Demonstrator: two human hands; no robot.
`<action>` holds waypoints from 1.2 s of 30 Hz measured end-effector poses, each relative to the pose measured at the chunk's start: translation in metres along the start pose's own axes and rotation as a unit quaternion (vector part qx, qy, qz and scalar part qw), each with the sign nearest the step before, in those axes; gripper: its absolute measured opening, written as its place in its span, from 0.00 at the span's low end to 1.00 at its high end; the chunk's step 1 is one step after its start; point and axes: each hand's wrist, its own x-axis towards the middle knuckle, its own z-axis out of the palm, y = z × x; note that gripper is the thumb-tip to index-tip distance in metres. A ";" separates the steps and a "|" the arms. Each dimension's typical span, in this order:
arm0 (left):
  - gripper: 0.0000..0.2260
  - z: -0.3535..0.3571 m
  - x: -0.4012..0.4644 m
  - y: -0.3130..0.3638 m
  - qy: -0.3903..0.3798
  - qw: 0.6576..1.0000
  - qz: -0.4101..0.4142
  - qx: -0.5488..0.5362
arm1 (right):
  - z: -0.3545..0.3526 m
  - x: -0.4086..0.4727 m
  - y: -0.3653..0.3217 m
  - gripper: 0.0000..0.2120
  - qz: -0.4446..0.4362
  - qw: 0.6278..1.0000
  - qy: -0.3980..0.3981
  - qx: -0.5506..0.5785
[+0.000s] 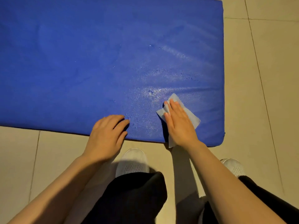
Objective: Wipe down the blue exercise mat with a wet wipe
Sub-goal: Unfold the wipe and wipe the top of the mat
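The blue exercise mat [90, 62] lies flat on the tiled floor and fills the upper part of the view. A pale wet wipe [191, 114] lies on the mat near its front right corner. My right hand [178, 125] presses flat on the wipe with straight fingers. My left hand [108, 135] rests on the mat's front edge, fingers loosely bent, holding nothing. Damp, shiny streaks cover the mat's right part above the wipe.
Beige floor tiles [267, 78] surround the mat on the right and in front. My two white shoes [132, 160] and black trouser legs [132, 199] stand just before the mat's front edge.
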 end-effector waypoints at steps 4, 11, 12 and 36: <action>0.25 0.014 0.003 0.006 -0.134 0.984 -0.111 -0.031 | -0.024 -0.005 0.008 0.30 0.015 1.000 -0.013 -0.005; 0.29 -0.012 0.023 0.005 -0.257 0.961 -0.106 -0.004 | -0.029 -0.047 -0.042 0.28 0.193 0.973 0.076 0.097; 0.30 -0.016 0.024 0.004 -0.280 0.955 -0.099 0.000 | -0.027 -0.055 -0.045 0.26 0.203 0.971 0.068 0.103; 0.35 -0.037 0.033 0.014 -0.347 0.917 -0.043 0.192 | -0.077 0.005 0.059 0.06 0.210 0.963 0.156 0.058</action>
